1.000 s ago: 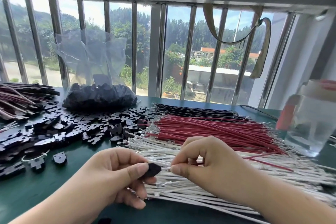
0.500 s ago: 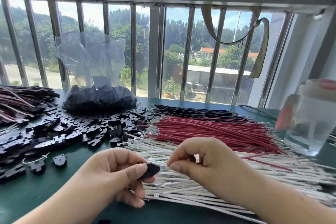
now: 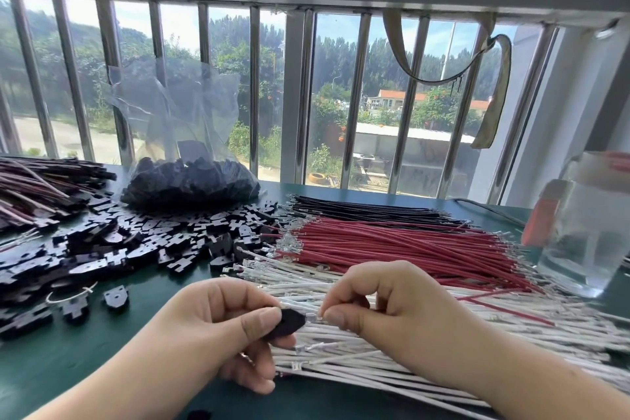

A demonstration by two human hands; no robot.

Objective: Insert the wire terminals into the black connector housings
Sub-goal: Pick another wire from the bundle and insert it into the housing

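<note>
My left hand point(image 3: 218, 327) pinches a small black connector housing point(image 3: 289, 320) between thumb and fingers, low in the middle of the view. My right hand point(image 3: 385, 310) pinches the terminal end of a white wire point(image 3: 312, 317), and its tip sits at the housing's right side. Under both hands lies a wide spread of white wires point(image 3: 375, 361). Behind it lie red wires point(image 3: 392, 245) and black wires point(image 3: 361, 210). Loose black housings point(image 3: 143, 242) are heaped to the left.
A clear plastic bag of black housings point(image 3: 191, 181) stands at the back by the barred window. Finished wire bundles point(image 3: 37, 191) lie far left. A clear water bottle point(image 3: 586, 228) stands at the right. The green table point(image 3: 68, 358) shows at the lower left.
My right hand has moved left, bringing the white wire's terminal up against the housing. My left hand keeps the housing nearly still.
</note>
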